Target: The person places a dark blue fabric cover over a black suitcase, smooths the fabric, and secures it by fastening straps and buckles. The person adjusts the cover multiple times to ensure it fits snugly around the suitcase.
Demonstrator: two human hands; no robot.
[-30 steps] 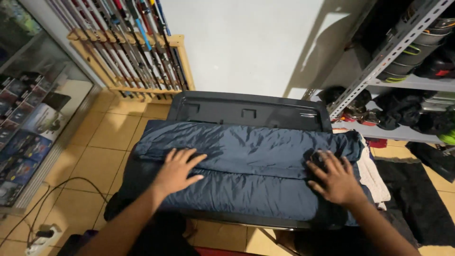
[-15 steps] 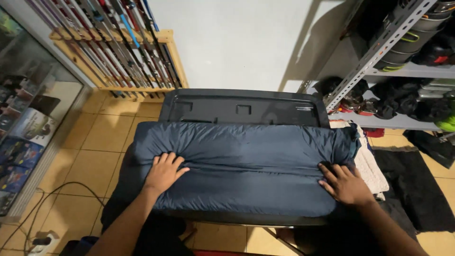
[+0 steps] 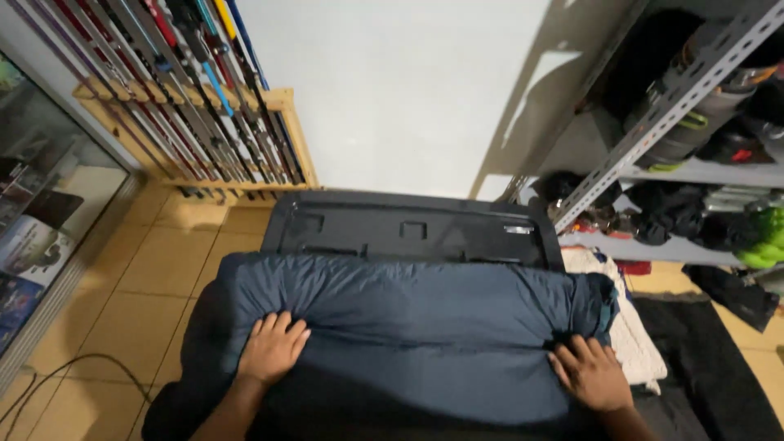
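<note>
1. Head view, counts: two hands, one quilt (image 3: 425, 335), one case (image 3: 408, 229) with its lid up, one rack (image 3: 204, 106) of many cues, one metal shelf (image 3: 653, 122), one cable (image 3: 49, 384) on the floor.
2. The left hand (image 3: 272, 349) lies flat, fingers spread, pressing the quilt's left part; it grips nothing.
3. The right hand (image 3: 590, 374) presses open-palmed at the quilt's right end, also not clenched.
4. The quilt is dark blue, puffy, softly creased, folded into a long roll lying across the black hard-shelled case (it covers the case's lower half).
5. A white towel (image 3: 629, 327) shows just right of the quilt, partly hidden.
6. Shelf items are dark and hard to make out; the forearms are cut off below.
</note>
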